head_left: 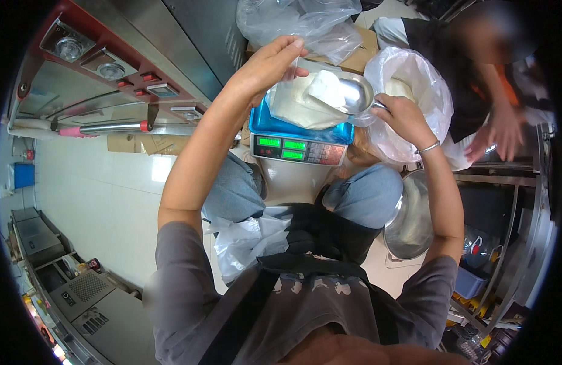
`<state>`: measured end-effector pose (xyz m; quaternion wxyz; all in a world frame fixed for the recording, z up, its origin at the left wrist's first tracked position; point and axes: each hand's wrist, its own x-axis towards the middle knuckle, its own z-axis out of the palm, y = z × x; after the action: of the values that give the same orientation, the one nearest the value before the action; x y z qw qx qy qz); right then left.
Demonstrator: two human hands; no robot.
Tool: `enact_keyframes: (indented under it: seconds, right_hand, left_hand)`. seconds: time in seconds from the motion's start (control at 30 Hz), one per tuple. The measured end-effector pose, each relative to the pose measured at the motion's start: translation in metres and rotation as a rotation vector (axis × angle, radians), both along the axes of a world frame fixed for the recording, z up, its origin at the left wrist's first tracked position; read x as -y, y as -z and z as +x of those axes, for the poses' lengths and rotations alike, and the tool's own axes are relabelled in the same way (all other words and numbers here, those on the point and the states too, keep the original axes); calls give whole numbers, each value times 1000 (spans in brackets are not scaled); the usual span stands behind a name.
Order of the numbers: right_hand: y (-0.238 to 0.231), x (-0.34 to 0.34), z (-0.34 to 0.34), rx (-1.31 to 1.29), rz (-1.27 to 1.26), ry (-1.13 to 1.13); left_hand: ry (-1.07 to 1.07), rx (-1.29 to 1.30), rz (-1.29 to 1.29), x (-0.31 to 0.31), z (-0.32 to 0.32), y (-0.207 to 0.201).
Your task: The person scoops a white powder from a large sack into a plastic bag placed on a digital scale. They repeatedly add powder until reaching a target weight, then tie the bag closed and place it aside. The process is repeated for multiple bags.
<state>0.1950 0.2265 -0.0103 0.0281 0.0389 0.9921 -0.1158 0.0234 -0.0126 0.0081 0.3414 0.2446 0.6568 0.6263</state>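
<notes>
My left hand [276, 68] pinches the upper edge of a clear plastic bag [279, 109] that holds white powder. The bag rests in the blue pan [261, 123] of a digital scale [299, 149], whose green displays are lit. In my right hand [405, 119] is the handle of a metal scoop [358, 95]. The scoop is tilted over the bag's opening, and a heap of white powder [327, 89] lies at its mouth. Just beyond my right hand stands a large, open white plastic sack [437, 82] with pale powder inside.
A co-worker's hand [501, 132] is close by on the right. A steel bowl [419, 236] sits on the floor beside my right knee. Clear plastic bags [293, 24] lie over cardboard at the far side. To the left is a machine with a red control panel [120, 73].
</notes>
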Motion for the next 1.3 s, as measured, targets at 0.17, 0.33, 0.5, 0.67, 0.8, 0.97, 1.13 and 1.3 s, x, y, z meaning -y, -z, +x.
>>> enact_keyframes:
  seconds: [0.17,0.33,0.5,0.67,0.8,0.97,1.13,1.3]
  right_hand:
    - [0,-2,3,-16,-65,12]
    - [0,1,9,2,-146,41]
    - [1,-1,12,-9,-169,55]
    - [3,-2,18,-18,-286,76]
    - [14,-11,28,-63,-425,95]
    - [38,-1,21,-141,-577,100]
    - [45,-6,29,-249,-639,89]
    - [46,2,10,-196,-627,71]
  left_hand:
    - [-6,-10,-27,0,-1,2]
    - [-18,-30,-47,1,0,0]
    - [-16,-31,-75,1,3,-2]
    - [4,-23,-105,-1,5,-4]
    - [-43,-12,-46,0,4,-5]
    - [-89,0,-60,0,5,-12]
    - [-103,14,-66,4,4,-13]
    - [-111,-8,-62,2,4,-11]
